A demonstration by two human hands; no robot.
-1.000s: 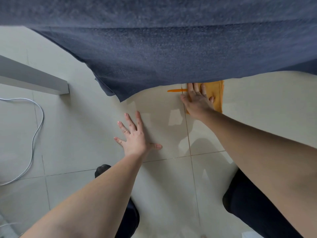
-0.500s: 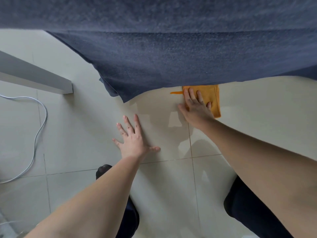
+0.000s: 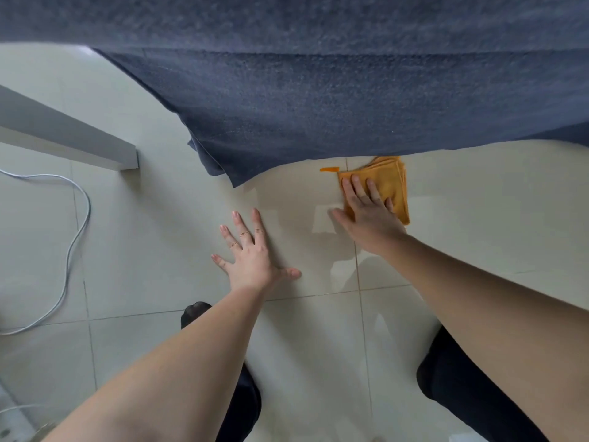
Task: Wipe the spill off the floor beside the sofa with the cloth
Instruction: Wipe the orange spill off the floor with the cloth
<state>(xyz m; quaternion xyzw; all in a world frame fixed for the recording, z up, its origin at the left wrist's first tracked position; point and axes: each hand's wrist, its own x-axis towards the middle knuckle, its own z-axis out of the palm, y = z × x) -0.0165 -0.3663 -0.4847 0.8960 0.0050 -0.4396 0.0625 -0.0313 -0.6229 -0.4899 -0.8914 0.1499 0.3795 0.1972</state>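
Note:
A folded orange cloth [image 3: 393,183] lies flat on the pale tiled floor [image 3: 478,202], just below the hanging edge of the dark blue sofa cover [image 3: 302,106]. My right hand [image 3: 369,215] presses down on the cloth with fingers spread. A thin orange tag [image 3: 330,169] sticks out to the cloth's left. My left hand [image 3: 251,253] rests flat on the tile, fingers apart, holding nothing. A glossy wet-looking sheen [image 3: 323,221] shows on the floor between the hands.
A white furniture leg or rail [image 3: 70,138] runs in from the left. A grey cable [image 3: 73,237] loops over the floor at far left. My dark-clothed knees [image 3: 459,384] and a foot [image 3: 194,311] sit at the bottom.
My right hand has pulled the cloth toward me, out from under the sofa cover, so more of it shows. The left hand stays planted.

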